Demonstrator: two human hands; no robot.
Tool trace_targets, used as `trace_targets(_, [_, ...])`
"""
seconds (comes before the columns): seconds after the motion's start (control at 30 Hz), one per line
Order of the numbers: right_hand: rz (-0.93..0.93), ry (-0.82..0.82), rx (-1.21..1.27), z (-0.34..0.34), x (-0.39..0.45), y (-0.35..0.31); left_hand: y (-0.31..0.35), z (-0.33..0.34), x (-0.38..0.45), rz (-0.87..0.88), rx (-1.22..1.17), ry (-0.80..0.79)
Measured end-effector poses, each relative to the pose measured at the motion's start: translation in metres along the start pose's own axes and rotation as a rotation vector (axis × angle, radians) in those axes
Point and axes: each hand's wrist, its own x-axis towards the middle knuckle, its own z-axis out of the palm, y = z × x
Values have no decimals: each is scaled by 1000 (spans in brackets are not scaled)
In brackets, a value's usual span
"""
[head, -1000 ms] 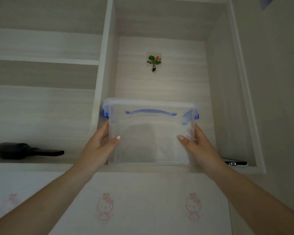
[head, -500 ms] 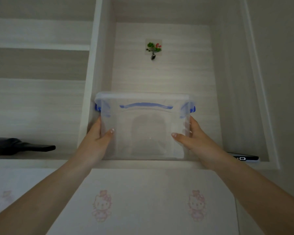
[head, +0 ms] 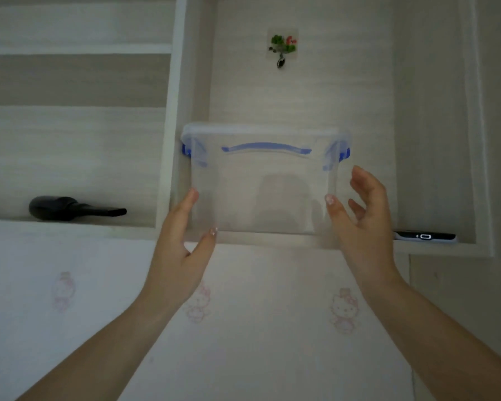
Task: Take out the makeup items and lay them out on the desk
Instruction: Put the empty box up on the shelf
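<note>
A clear plastic storage box (head: 265,195) with a lid, blue side latches and a blue handle stands on the shelf of an open cupboard niche, right at the shelf's front edge. It looks see-through and I can make out no items inside it. My left hand (head: 182,244) is open beside the box's lower left corner, fingertips near its wall. My right hand (head: 362,221) is open just off the box's right side, fingers spread and apart from it.
A desk surface (head: 258,328) with faint pink cat prints lies below the shelf. A black hair dryer (head: 67,208) lies on the left shelf. A dark phone (head: 425,236) lies at the niche's right end. A small hook with a flower sticker (head: 282,49) hangs on the back wall.
Both hands gripped the box's sides before and have now let go and drawn back, fingers spread. The box stands further back on the shelf.
</note>
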Motion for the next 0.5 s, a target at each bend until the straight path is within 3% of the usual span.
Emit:
trace_targets(0.13, [-18, -27, 110, 7, -45, -7, 0, -11, -40, -62, -17, -47])
trace_targets(0.33, [149, -199, 157, 25, -123, 0, 3, -53, -104, -159, 33, -34])
trace_targets(0.5, [329, -411, 118, 43, -207, 10, -16, -115, -175, -449, 135, 25])
